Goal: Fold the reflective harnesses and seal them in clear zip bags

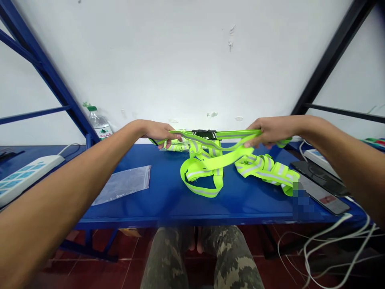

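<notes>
My left hand (pixel 161 133) and my right hand (pixel 267 131) are closed on a neon-yellow reflective strap harness (pixel 230 160), stretching its belt between them above the blue table (pixel 168 204). A black buckle (pixel 204 134) sits midway along the belt. Looped straps with grey stripes hang below it onto the tabletop. Another bundled reflective strap harness (pixel 267 170) lies to the right, under my right hand. Behind the belt, near my left hand, is a further yellow striped bundle (pixel 177 145), partly hidden and apparently in clear plastic.
A clear plastic bag (pixel 124 184) lies flat at left. White power strips (pixel 33 172) stand at the left edge and partly hidden at right. A phone (pixel 326 196) rests near a dark device (pixel 319 174). A water bottle (pixel 100 122) leans by the wall. White cables (pixel 339 257) hang at right.
</notes>
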Action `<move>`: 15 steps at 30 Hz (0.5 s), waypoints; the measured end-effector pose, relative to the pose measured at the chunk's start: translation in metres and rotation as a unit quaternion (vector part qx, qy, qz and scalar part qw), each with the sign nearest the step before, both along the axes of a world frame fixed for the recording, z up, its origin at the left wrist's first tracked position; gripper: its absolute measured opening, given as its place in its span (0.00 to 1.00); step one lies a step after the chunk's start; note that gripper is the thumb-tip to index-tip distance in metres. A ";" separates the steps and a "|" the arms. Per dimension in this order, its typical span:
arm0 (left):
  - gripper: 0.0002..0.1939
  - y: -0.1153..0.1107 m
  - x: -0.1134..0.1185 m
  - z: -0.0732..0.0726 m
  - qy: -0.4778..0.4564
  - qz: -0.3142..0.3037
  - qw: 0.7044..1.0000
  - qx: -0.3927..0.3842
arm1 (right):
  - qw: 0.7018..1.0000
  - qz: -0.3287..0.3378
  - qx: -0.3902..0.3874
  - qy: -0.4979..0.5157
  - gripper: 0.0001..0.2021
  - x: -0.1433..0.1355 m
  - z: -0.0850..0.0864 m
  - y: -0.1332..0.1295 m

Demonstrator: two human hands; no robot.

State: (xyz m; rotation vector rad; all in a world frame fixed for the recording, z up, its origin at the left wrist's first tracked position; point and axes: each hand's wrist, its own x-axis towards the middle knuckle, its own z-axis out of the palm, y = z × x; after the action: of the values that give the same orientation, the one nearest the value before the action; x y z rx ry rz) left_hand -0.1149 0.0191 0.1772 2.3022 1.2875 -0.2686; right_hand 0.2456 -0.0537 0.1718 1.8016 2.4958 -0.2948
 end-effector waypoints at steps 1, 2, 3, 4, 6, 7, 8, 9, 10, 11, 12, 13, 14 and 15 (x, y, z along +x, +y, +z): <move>0.32 0.002 0.000 0.000 0.008 0.008 1.000 0.010 | 1.000 -0.005 -0.028 0.000 0.19 0.003 -0.001 0.004; 0.32 0.004 -0.001 0.001 0.015 0.012 1.000 0.019 | 0.999 -0.010 -0.052 0.005 0.18 0.007 -0.002 0.008; 0.31 0.006 -0.001 0.001 0.019 0.012 0.999 0.024 | 0.998 -0.015 -0.066 0.012 0.15 0.011 -0.004 0.012; 0.30 0.006 -0.002 0.002 0.019 0.010 0.999 0.024 | 0.997 -0.019 -0.066 0.019 0.13 0.015 -0.007 0.015; 0.30 0.007 -0.001 0.004 0.009 0.004 1.000 0.007 | 0.997 -0.037 -0.064 0.002 0.08 0.021 -0.012 0.019; 0.30 0.006 0.000 0.005 0.004 0.002 1.000 -0.005 | 0.996 -0.055 -0.063 -0.020 0.06 0.023 -0.015 0.021; 0.30 0.005 0.003 0.006 -0.001 -0.002 1.000 -0.016 | 0.994 -0.076 -0.060 -0.045 0.05 0.023 -0.018 0.022; 0.30 0.003 0.008 0.007 -0.007 -0.008 1.000 -0.024 | 0.992 -0.094 -0.054 -0.065 0.08 0.022 -0.021 0.024; 0.30 0.001 0.014 0.008 -0.014 -0.015 0.999 -0.030 | 0.991 -0.100 -0.046 -0.073 0.14 0.020 -0.024 0.025; 0.31 -0.002 0.021 0.009 -0.020 -0.023 0.999 -0.035 | 0.993 -0.089 -0.042 -0.068 0.21 0.016 -0.027 0.025; 0.31 -0.005 0.030 0.009 -0.025 -0.030 0.999 -0.038 | 0.996 -0.064 -0.040 -0.049 0.27 0.011 -0.029 0.025; 0.31 -0.009 0.040 0.008 -0.028 -0.033 0.998 -0.041 | 0.998 -0.026 -0.045 -0.018 0.33 0.003 -0.033 0.024; 0.31 -0.012 0.050 0.008 -0.026 -0.034 0.998 -0.044 | 0.998 0.014 -0.055 0.025 0.37 -0.006 -0.037 0.022; 0.30 -0.015 0.060 0.007 -0.021 -0.032 0.998 -0.047 | 0.994 0.048 -0.067 0.074 0.40 -0.018 -0.043 0.018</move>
State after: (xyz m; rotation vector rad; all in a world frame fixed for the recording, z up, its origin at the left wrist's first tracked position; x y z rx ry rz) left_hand -0.0547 0.0039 0.1845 2.2593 1.1585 -0.2949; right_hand 0.2277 -0.0359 0.1292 1.6607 2.5780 -0.5962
